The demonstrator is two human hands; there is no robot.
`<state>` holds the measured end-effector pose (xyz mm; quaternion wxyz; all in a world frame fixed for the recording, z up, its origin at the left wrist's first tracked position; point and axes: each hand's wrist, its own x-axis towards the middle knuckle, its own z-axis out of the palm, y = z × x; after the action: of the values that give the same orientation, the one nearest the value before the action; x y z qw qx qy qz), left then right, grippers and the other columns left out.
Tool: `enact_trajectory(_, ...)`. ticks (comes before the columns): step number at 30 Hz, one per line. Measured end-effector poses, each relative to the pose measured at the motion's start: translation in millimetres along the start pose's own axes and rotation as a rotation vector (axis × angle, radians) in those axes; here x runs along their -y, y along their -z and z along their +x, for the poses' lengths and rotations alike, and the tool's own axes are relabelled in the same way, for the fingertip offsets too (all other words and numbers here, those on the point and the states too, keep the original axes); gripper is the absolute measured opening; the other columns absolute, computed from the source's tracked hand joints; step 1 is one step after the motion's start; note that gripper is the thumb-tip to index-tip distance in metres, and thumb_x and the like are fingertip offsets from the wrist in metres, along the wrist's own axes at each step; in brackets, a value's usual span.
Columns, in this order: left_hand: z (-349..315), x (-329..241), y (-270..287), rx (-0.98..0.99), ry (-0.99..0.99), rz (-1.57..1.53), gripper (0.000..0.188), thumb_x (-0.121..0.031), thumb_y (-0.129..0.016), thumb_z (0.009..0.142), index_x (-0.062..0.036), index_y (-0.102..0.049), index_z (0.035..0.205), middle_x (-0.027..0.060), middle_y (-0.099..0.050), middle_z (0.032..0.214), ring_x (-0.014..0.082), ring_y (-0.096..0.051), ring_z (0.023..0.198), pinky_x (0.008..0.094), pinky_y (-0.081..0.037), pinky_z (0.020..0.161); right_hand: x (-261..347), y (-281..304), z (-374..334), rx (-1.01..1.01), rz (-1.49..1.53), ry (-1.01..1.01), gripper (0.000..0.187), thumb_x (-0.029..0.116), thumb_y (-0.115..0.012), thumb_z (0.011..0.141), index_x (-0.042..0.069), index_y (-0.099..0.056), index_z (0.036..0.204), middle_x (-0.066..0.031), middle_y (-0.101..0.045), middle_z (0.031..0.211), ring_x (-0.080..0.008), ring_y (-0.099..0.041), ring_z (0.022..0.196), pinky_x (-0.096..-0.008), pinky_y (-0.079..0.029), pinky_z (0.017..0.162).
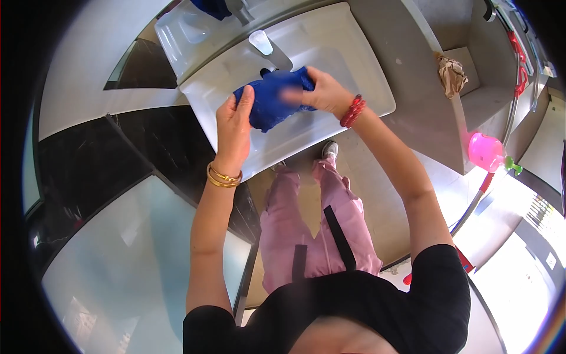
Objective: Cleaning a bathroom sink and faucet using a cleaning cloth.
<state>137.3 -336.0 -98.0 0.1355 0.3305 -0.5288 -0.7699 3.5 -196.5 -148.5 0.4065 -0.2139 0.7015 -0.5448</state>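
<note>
A crumpled blue cloth [268, 103] is stretched between my two hands above the white washbasin [348, 65]. My left hand [234, 121] grips its left end, thumb on top, with a gold bangle at the wrist. At the cloth's right end, my right hand [321, 91] pinches the upper edge, and some of its fingers are blurred over the fabric. A red bracelet [352, 111] circles that wrist. Just behind the cloth stands the basin's faucet [271, 50], its spout partly covered by the fabric.
A mirror [183, 38] behind the basin reflects the faucet and cloth. On the grey ledge to the right are crumpled brown paper [452, 75] and a pink bottle [486, 151] with a green part. Long-handled tools with red parts [519, 74] lean beyond. Black marble tiles [88, 153] line the left.
</note>
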Motion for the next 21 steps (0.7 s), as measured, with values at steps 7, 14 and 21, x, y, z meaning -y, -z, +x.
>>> enact_trajectory(7, -5.4, 19.7, 10.5, -0.066, -0.140, 0.211, 0.030, -0.033, -0.056, 0.093, -0.0059, -0.060, 0.082, -0.0101, -0.041, 0.062, -0.0002, -0.026, 0.054, 0.0200, -0.019, 0.047, -12.2, 17.3, 16.5, 0.076, -0.588, 0.006, 0.032, 0.022, -0.069, 0.062, 0.002, -0.068, 0.087, -0.0156, -0.067, 0.080, -0.0270, -0.066, 0.077, -0.0342, -0.052, 0.074)
enact_trajectory(14, -0.5, 22.6, 65.5, -0.120, -0.115, 0.353, 0.032, -0.028, -0.055, 0.094, 0.0026, -0.064, 0.087, -0.0019, -0.061, 0.078, 0.0034, -0.048, 0.069, 0.0203, -0.042, 0.064, -58.1, 70.6, 5.7, 0.066, -0.136, -0.108, 0.022, 0.006, -0.053, 0.073, 0.003, -0.065, 0.092, -0.0055, -0.065, 0.079, -0.0150, -0.062, 0.072, -0.0279, -0.050, 0.069)
enact_trajectory(21, 7.5, -42.0, 104.0, -0.061, -0.017, 0.359, 0.015, -0.016, -0.066, 0.086, -0.0010, -0.067, 0.085, -0.0014, -0.063, 0.074, 0.0010, -0.052, 0.061, 0.0160, -0.036, 0.052, 9.9, 81.3, -14.6, -0.067, 0.352, -0.142, 0.030, 0.000, -0.043, 0.080, 0.006, -0.060, 0.104, -0.0049, -0.062, 0.084, -0.0130, -0.059, 0.076, -0.0292, -0.049, 0.067)
